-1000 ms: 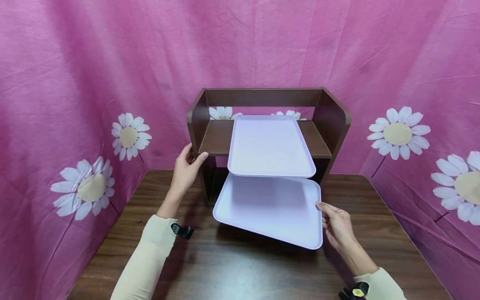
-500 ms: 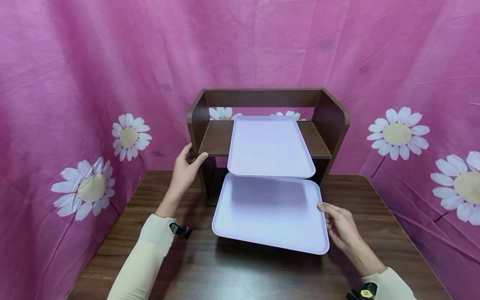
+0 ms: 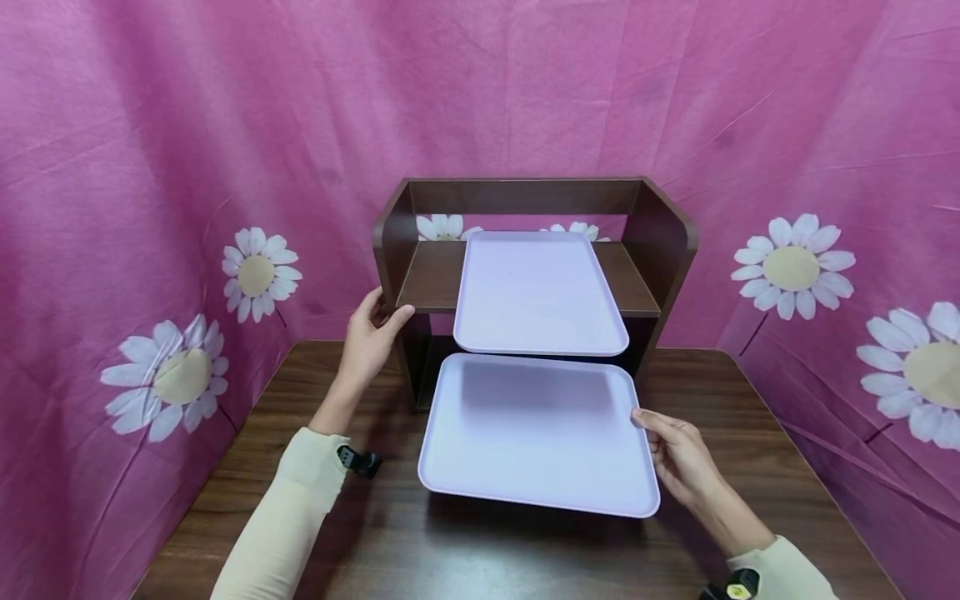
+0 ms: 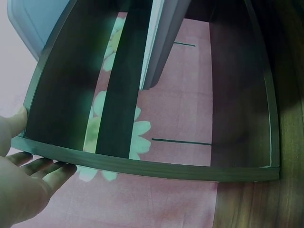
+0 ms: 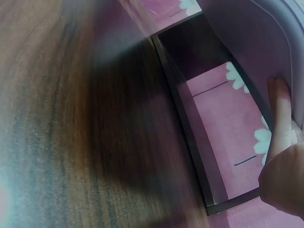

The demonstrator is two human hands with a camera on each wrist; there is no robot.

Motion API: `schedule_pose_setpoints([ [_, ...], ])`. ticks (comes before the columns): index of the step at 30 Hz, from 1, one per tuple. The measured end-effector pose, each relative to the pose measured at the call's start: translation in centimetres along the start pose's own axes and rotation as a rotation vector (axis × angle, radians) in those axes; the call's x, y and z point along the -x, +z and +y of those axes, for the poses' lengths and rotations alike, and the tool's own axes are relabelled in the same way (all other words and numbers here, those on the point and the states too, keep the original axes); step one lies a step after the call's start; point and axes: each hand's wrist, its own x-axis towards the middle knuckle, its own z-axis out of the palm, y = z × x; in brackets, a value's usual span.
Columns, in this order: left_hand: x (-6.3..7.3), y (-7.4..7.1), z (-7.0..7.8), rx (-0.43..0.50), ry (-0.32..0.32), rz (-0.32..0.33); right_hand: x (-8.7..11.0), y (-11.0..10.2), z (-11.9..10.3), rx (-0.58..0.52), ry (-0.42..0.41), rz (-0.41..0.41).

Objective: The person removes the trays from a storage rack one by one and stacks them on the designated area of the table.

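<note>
A dark brown two-level shelf point(image 3: 663, 242) stands at the back of the wooden table point(image 3: 765, 433). One pale lilac tray point(image 3: 536, 292) lies on its upper board and sticks out over the front. A second lilac tray point(image 3: 536, 429) is held above the table in front of the lower opening. My right hand point(image 3: 675, 458) grips its right edge, thumb on top, fingers point(image 5: 280, 111) underneath. My left hand point(image 3: 371, 333) grips the shelf's left side panel point(image 4: 142, 166), thumb in front and fingers behind.
Pink cloth with white daisies point(image 3: 791, 267) hangs close behind and on both sides. Bare table surface lies in front of and beside the shelf.
The lower tray has come out towards me and levelled, its near right corner rising and its left side swinging forward. My left hand has stayed on the shelf.
</note>
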Motion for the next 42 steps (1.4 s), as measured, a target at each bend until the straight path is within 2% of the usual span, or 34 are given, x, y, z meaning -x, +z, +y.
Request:
schedule_pose_setpoints([
  [17,0.1,-0.3,-0.1,-0.120,-0.056,0.030,1.3,-0.5,1.9,-0.014,0.030,-0.087],
  [30,0.1,-0.4,0.0,-0.097,-0.056,0.027,1.7,-0.8,3.9,0.007,0.063,-0.116],
  [42,0.0,-0.3,-0.1,-0.069,-0.057,0.034,1.8,-1.3,5.6,0.026,0.085,-0.100],
])
